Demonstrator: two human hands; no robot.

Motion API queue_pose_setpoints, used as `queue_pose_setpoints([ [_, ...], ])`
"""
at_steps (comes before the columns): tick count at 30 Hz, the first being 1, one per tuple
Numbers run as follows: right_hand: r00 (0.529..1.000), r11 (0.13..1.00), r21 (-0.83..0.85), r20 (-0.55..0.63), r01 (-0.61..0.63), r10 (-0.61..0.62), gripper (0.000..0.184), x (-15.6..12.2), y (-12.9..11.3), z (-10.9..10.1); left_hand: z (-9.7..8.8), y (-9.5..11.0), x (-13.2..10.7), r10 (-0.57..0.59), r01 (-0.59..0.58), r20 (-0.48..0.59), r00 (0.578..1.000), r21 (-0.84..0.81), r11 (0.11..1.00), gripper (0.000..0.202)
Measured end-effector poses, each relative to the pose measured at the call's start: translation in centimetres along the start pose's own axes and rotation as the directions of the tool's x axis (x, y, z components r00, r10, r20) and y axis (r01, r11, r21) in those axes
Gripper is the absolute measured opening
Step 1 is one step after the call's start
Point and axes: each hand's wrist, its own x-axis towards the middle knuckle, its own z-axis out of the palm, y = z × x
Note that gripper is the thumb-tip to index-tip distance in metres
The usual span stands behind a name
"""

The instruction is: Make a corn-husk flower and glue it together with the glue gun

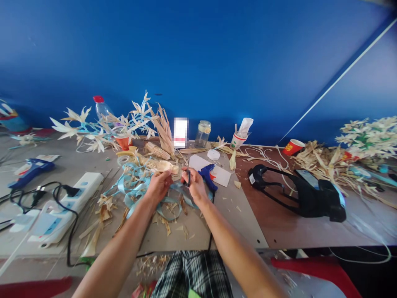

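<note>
Head view: a pale husk piece (166, 167) is being gripped by the left hand (159, 187). The fingers are being pressed closed around its near end, and the piece is being held low over the middle of the table (217, 231), its length showing above the knuckles. A small black object (187, 179) is being pinched by the right hand (196, 184), with the fingers curled tight about it; too little of it is showing for it to be named. The two hands are being held close together, just apart, over a tangle of light blue ribbon (135, 188) and scattered husk scraps (104, 207).

Just beyond the right hand, a blue glue gun (207, 174) is being propped on a white card (221, 176), with its black cord (211, 231) being trailed toward the table's near edge. To the left, a white power strip (83, 186) is being occupied by a black plug (70, 191), and a second blue glue gun (29, 170) is lying farther out.

Along the blue wall (198, 54), husk flowers (99, 130) are being displayed beside a clear bottle (101, 108) with a red cap, a glass jar (202, 133) and a paper cup (238, 140). To the right, a black strapped device (310, 196) is resting on a brown board (279, 223) — a red cup (293, 146) is standing behind it, near a heap of loose husks (322, 161).
</note>
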Motion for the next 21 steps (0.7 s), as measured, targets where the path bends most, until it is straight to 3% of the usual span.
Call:
queue_pose_setpoints([
  [4,0.999,0.995,0.093,-0.049,0.024,-0.019,0.053,0.6,-0.5,-0.7,0.1,-0.5,-0.1,-0.019,0.008,0.057,0.998,0.188,0.982,0.037],
  [11,0.997,0.999,0.045,-0.072,-0.001,0.004,0.045,1.0,0.6,-0.6,-0.1,-1.0,-0.1,-0.055,0.005,0.154,0.987,0.306,0.952,0.03],
  [16,0.993,0.997,-0.049,-0.099,0.06,-0.065,0.043,0.7,0.6,-0.2,-0.3,-1.2,0.1,0.018,-0.049,0.085,0.996,0.38,0.924,0.037],
  [21,1.0,0.998,-0.057,0.009,0.01,-0.009,0.04,0.1,0.4,0.1,0.0,-0.6,0.1,0.117,-0.112,0.002,0.993,0.281,0.953,0.039],
])
